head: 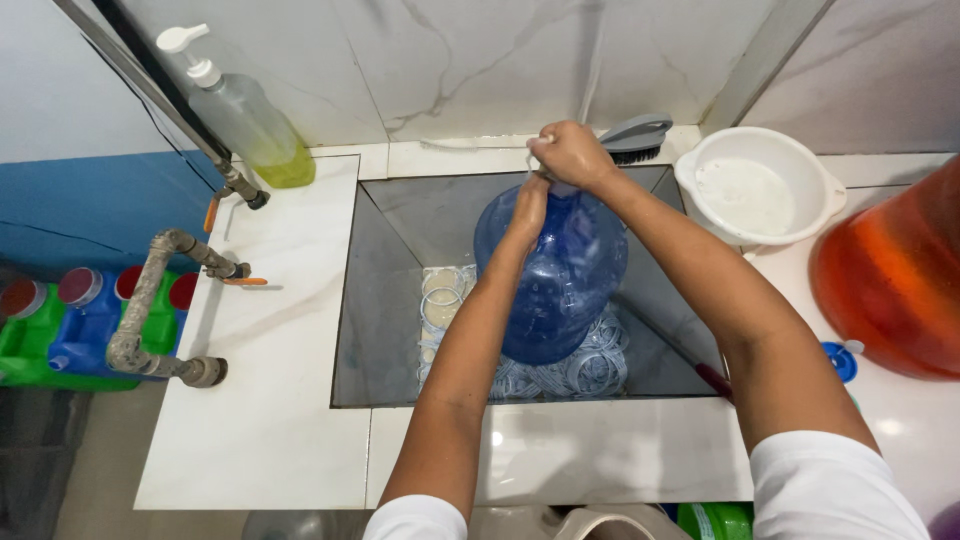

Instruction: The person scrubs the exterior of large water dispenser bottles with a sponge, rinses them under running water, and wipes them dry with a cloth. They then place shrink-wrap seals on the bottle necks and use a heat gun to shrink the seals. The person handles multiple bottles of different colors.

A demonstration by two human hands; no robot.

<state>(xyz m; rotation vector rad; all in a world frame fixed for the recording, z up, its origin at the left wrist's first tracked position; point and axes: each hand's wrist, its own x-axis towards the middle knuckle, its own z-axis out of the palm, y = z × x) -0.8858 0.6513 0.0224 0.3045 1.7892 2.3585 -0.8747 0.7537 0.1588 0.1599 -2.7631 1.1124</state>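
**Sink station: large blue bottle held at the neck, two hands**

- White marble table (270, 400): nearest surface, framing a sunken grey sink (385, 300).
- Both forearms: reach forward from white sleeves over the table's front edge, converging on the bottle's top.
- Clear plastic rings (590, 370): loose heap on the sink floor, under and around the bottle.
- Large blue water bottle (565, 280): stands in the sink on the rings, neck towards the far wall, apparently placed there so water stays in the basin.
- Left hand (527, 212): palm flat against the bottle's shoulder, fingers pressed together, seemingly steadying it.
- Right hand (570, 152): above the neck, wrist bent down, fingers curled tight on something pale at the mouth; what it is cannot be told.
- Pipe taps (160, 300): left of the sink, orange handles.
- White basin (760, 185) and orange container (895, 275): right side.
- Grey scrubbing brush (637, 135): far ledge, just behind the right hand.
- Pump soap bottle (245, 115): far left corner against the wall.
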